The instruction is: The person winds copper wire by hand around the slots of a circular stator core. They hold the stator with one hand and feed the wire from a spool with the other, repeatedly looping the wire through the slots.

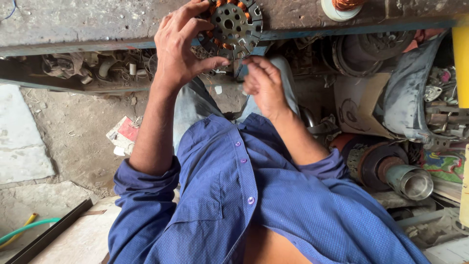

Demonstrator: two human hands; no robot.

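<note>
A round metal stator with copper windings in its slots rests at the edge of a worn workbench. My left hand grips the stator's left rim, thumb pressed under its lower edge. My right hand sits just below the stator's lower right rim with its fingertips pinched together, apparently on a thin wire that is too fine to make out. Both forearms come out of rolled blue shirt sleeves.
A shelf under the bench holds pipe bits and scrap. A motor with a steel shaft tube and other motor parts lie at the right. A copper wire spool stands on the bench. A green hose runs along the floor at left.
</note>
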